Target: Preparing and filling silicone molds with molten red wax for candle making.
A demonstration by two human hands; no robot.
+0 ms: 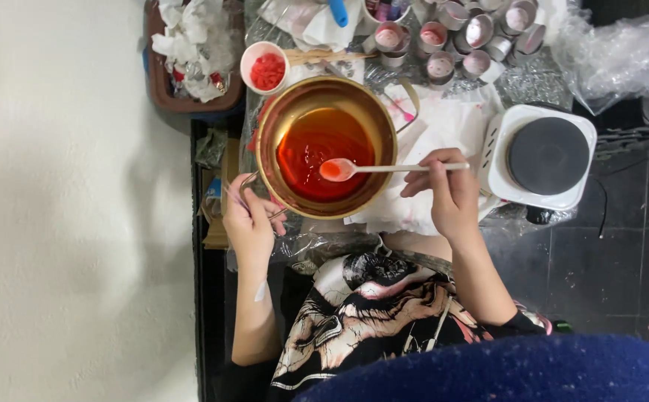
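A gold-coloured metal pot [266, 141] holds clear red liquid [317, 149]. My left hand [248, 219] grips the pot's thin metal handle at its near left side. My right hand [447, 190] pinches the stem of a white spoon [384, 168]. The spoon's bowl sits over the red liquid with some red liquid in it. Pot and hands rest over a stained white paper towel [447, 123].
A white single-burner hot plate [544, 156] stands to the right of the pot. Behind are a small white cup of red bits [266, 68], several small metal tins [451, 37], a brown tray of crumpled tissues [190, 52] and crinkled clear plastic [615, 52].
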